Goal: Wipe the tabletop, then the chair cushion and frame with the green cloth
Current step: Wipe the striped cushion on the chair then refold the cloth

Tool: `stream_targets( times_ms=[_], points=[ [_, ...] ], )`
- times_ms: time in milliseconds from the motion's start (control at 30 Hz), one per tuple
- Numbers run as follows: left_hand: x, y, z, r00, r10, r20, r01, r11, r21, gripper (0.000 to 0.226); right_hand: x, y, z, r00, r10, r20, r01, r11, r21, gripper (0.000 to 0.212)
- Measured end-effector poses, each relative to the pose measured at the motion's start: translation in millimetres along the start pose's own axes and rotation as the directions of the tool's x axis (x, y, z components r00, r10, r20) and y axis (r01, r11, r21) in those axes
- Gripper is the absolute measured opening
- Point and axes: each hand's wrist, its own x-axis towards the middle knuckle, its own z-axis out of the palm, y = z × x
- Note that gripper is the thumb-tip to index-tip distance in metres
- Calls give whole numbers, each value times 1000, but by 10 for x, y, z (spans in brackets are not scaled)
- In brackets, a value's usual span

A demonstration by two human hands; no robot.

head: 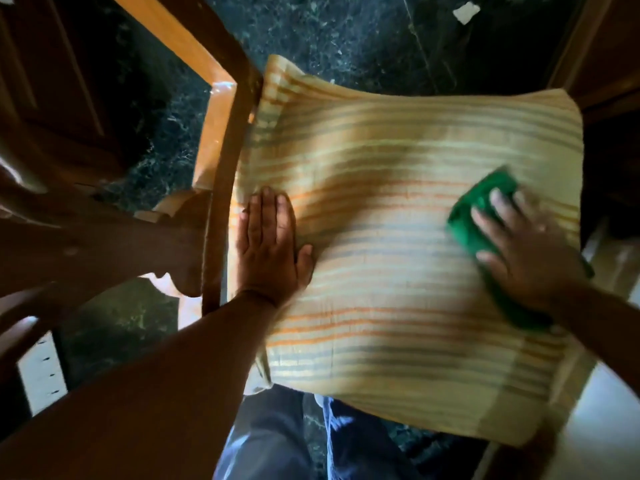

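Seen from the head camera, looking straight down, the striped chair cushion (398,237) fills the middle of the view, its yellow, orange and grey bands running left to right. The left hand (270,247) lies flat on the cushion's left edge, fingers straight and close together, holding nothing, with its outer side just beside the wooden chair frame (225,174) that runs along that edge. The right hand (530,247) presses down on the green cloth (481,216) near the cushion's right edge, fingers spread across the top of the cloth rather than curled around it; the cloth is bunched and reaches from beyond the fingertips back under the palm toward the wrist. This hand and the cloth are blurred. Between the two hands a wide stretch of cushion lies uncovered, and the far part of the cushion is also bare up to its curled far-left corner. The near edge of the cushion overhangs the person's legs (277,445) in dark blue trousers. Dark green marbled floor (329,36) shows beyond the cushion's far edge, and through the frame's opening on the left.
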Motion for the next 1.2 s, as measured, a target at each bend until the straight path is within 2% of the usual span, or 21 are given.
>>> stream_targets(
  times_ms=[133,200,233,267,333,400,433,467,500,567,667,767,833,867,900,967,1033,1067,1133,1167,1200],
  points=[
    [-9,38,-158,999,-13,36,14,1000,-27,81,574,-162,-72,918,360,-169,-342,931,125,61],
    [126,35,-300,999,-4,34,10,982,-191,78,759,-555,-100,834,499,-236,-449,862,236,61],
    [275,44,-379,999,33,22,-25,957,-288,77,775,-843,-75,815,520,-256,-451,846,284,60],
    [485,69,-452,996,84,-8,-81,936,-343,77,724,-1206,-15,832,481,-278,-394,863,315,60],
    [1016,199,-551,977,206,-62,-215,934,-284,78,387,-2112,141,919,230,-319,-117,934,338,53],
    [1427,406,-554,927,371,48,-363,924,-124,79,-194,-2799,198,963,-140,-229,211,923,321,46],
    [1536,474,-504,894,431,124,-427,902,-62,78,-446,-2869,230,951,-261,-165,301,905,300,46],
    [1589,500,-434,870,467,159,-470,882,-23,76,-600,-2746,278,945,-306,-117,327,900,288,47],
    [1598,486,-376,863,483,149,-489,872,3,74,-658,-2509,308,957,-278,-84,291,914,282,48],
    [1566,427,-314,868,489,81,-492,871,13,72,-613,-1882,300,993,-98,-68,110,974,197,53],
    [1567,442,-295,874,483,49,-484,875,-4,70,-318,-869,170,978,196,-68,-189,977,100,61],
    [1607,438,-269,870,491,58,-492,871,12,68,275,-413,14,869,477,-135,-446,871,204,61],
    [1616,419,-246,859,509,56,-510,860,13,66,672,-637,-65,738,654,-167,-595,747,297,65],
    [1622,418,-235,857,513,52,-514,858,12,65,776,-898,-76,704,688,-175,-612,713,343,67],
    [1630,417,-227,858,512,48,-513,858,12,64,796,-1274,-51,718,671,-185,-574,721,387,68],
    [1638,415,-222,861,507,39,-508,861,9,63,526,-2265,33,835,501,-226,-359,809,466,63],
    [1635,408,-242,857,514,44,-514,858,-6,62,101,-3090,13,950,246,-195,-116,853,509,56],
    [1630,408,-250,855,517,48,-517,856,-12,62,-58,-3264,0,981,85,-171,14,861,509,53],
    [1633,397,-263,855,516,52,-517,856,-10,64,-155,-3054,77,969,-192,-154,243,854,460,46],
    [1640,404,-266,854,517,57,-517,856,-9,65,-167,-2725,113,960,-236,-153,279,872,403,44],
    [1641,410,-265,853,519,62,-520,854,-8,66,-204,-2315,172,970,-181,-162,225,919,324,43]
  ],
)
